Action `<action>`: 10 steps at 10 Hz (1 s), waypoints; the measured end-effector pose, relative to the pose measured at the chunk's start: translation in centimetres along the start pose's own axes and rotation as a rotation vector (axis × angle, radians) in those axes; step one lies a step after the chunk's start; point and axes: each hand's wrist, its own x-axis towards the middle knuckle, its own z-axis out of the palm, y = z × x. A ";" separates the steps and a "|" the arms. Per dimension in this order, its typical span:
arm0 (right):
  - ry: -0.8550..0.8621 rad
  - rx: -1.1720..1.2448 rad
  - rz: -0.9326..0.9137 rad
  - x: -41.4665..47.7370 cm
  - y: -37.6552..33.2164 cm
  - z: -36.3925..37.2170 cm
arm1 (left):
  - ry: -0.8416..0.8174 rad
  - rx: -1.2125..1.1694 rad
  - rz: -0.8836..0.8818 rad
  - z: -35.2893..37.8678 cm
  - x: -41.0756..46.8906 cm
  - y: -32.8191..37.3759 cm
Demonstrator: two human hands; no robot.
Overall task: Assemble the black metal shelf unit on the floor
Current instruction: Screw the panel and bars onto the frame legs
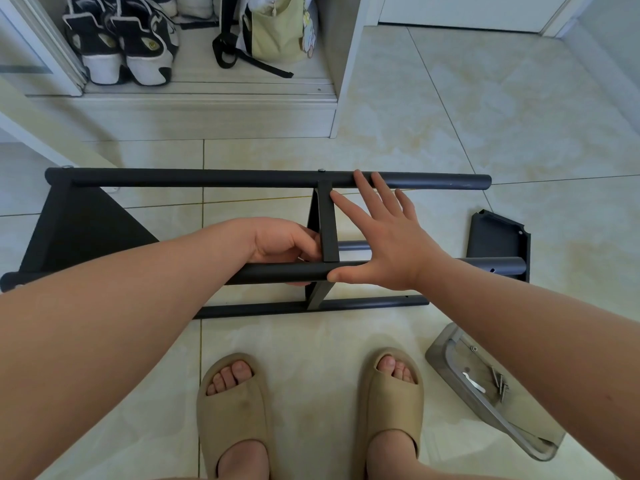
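Note:
The black metal shelf unit [194, 177] lies on its side on the tiled floor, with long round poles running left to right. One triangular shelf panel [86, 223] is fixed at its left end and a second panel [327, 223] stands edge-on in the middle. My left hand [284, 242] curls around the near upper pole [277, 271] just left of the middle panel. My right hand [384, 237] is spread flat, fingers reaching to the far pole and thumb against the near pole. A loose black shelf panel [498, 237] lies at the right.
A clear plastic tray [485, 386] holding several screws and a small wrench sits on the floor at the lower right. My feet in tan slippers [235, 410] stand just before the frame. A low cabinet with sneakers [121, 39] and a bag [277, 29] is behind.

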 end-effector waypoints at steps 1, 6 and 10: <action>0.003 -0.001 -0.002 0.0 0.0 0.0 | 0.043 0.036 -0.099 0.1 0.0 -0.1; 0.010 -0.005 -0.004 0.2 0.3 0.4 | -0.032 0.050 0.003 -0.2 0.1 -0.3; -0.064 -0.033 0.127 -2.4 -1.5 -0.1 | 0.332 0.720 -0.006 1.7 -5.4 -0.1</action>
